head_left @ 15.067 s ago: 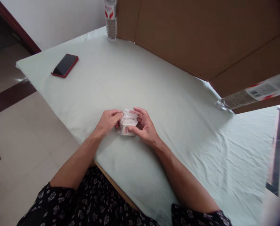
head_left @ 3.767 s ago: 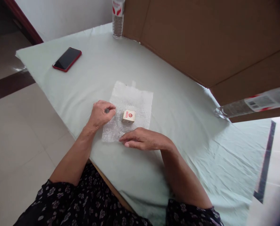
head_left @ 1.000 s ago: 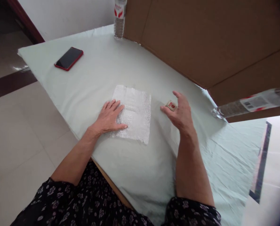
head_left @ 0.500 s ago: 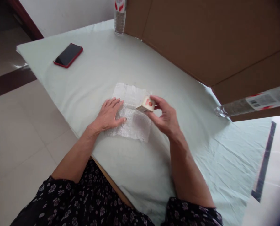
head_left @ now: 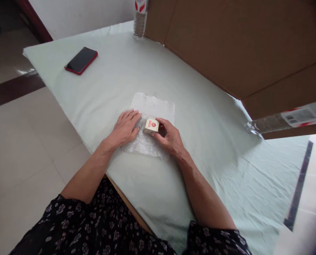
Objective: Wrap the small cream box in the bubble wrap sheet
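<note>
A sheet of bubble wrap (head_left: pixel 154 106) lies on the pale green tablecloth. On its left side rests my left hand (head_left: pixel 125 128), palm down, with the fingers stretched out flat. My right hand (head_left: pixel 170 136) grips a small cream box (head_left: pixel 151 125) with red print on top, thumb on the near side and fingers on the far side. The box is over the middle of the wrap, close to my left thumb. Whether its underside touches the wrap I cannot tell.
A phone in a red case (head_left: pixel 81 60) lies toward the far left. A large cardboard panel (head_left: pixel 227 46) stands at the back right. One plastic bottle (head_left: pixel 140 23) is upright at its far end; another bottle (head_left: pixel 287 118) is at the right.
My right hand has brought the box left and down to the middle of the bubble wrap, and its printed top now faces up. My left hand has stayed on the wrap.
</note>
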`<state>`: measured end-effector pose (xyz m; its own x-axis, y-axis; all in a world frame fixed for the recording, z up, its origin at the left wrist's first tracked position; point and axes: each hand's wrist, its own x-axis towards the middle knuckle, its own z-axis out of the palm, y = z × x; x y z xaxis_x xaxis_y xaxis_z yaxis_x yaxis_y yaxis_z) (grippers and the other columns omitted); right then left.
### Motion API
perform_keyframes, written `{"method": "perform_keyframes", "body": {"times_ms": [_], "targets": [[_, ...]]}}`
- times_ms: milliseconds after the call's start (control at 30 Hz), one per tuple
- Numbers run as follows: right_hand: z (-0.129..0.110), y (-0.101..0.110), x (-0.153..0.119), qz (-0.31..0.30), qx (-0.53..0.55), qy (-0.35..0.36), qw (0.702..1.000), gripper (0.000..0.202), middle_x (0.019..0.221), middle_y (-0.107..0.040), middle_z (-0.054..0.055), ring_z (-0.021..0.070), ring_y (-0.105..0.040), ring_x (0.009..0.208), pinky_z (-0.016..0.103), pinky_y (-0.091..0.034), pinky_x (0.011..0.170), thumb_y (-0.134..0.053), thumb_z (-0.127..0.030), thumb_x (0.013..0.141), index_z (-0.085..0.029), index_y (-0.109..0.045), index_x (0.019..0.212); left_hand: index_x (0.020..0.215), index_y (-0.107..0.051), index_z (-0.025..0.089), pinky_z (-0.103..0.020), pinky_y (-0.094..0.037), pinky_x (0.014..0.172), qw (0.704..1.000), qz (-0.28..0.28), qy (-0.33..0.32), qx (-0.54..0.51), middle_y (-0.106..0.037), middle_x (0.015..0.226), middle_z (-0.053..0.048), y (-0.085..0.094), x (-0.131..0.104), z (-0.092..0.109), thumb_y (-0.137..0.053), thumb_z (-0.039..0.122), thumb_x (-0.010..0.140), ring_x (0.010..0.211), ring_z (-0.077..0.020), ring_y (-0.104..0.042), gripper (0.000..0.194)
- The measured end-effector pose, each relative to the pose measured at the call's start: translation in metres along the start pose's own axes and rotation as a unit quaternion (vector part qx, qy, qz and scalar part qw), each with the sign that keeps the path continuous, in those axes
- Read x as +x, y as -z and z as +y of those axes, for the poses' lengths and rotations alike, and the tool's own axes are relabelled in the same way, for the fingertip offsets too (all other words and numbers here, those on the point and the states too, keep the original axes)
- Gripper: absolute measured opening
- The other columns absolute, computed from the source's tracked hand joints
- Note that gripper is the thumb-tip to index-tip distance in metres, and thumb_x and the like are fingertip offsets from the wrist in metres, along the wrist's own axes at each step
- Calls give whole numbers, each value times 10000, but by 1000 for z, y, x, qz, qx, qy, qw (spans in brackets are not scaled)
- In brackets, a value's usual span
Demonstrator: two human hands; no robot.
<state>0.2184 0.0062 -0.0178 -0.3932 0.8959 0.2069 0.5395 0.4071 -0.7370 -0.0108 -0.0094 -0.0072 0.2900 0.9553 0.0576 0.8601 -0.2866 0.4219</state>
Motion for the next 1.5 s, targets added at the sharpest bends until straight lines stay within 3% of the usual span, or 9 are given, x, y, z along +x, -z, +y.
{"method": "perform_keyframes", "body": {"times_ms": [533,767,967,1233,1300,1367,1500], "targets": [[4,3,1,-34,14,15,999,504,1347,-689,86,288,-678,1178,488,-547,1013,-698,-387,860,-294,-613,1348,1493,-467,170,-519,-237,1275,1000,9,-7,-7,-466,1599,-125,-2,1,-3,-440,265,912,1531,-298,-344,590],[7,-1,0,-17,15,11,1000,534,1352,-686,99,288,-676,1183,487,-543,1013,-712,-379,843,-279,-596,1355,1487,-473,124,-511,-237,1277,1000,5,-1,-4,-460,1602,-146,-1,1,-2,-440,270,914,1529,-301,-347,592],[12,-5,0,-11,-14,32,999,553,1369,-679,108,292,-660,1214,485,-535,1024,-701,-389,849,-265,-579,1373,1483,-481,155,-511,-252,1273,999,32,-4,-22,-487,1587,-121,-5,1,-5,-463,259,887,1517,-290,-373,605],[9,-3,1,-6,-7,28,1000,513,1319,-705,99,301,-669,1169,501,-525,1023,-710,-438,854,-269,-615,1329,1430,-534,160,-488,-428,1183,989,65,33,-127,-543,1525,-139,2,5,-10,-473,276,889,1427,-285,-489,557],[8,-3,1,-6,-6,25,1000,509,1312,-708,97,302,-669,1166,507,-522,1027,-710,-458,857,-273,-619,1323,1402,-561,166,-466,-488,1131,985,74,45,-151,-539,1523,-138,9,-2,-5,-473,290,901,1396,-278,-522,524],[8,-2,1,-9,-8,20,1000,508,1317,-706,93,302,-666,1171,510,-524,1023,-705,-478,863,-286,-618,1324,1399,-566,158,-469,-456,1167,987,86,38,-134,-549,1506,-149,19,-16,2,-502,340,920,1404,-279,-514,516],[8,-1,0,-13,-7,22,1000,522,1317,-702,100,302,-668,1168,510,-530,1009,-704,-483,868,-282,-607,1339,1387,-583,215,-572,-323,1246,997,23,-65,-21,-494,1554,-158,38,-60,16,-718,492,833,1513,-370,-358,634]]}}
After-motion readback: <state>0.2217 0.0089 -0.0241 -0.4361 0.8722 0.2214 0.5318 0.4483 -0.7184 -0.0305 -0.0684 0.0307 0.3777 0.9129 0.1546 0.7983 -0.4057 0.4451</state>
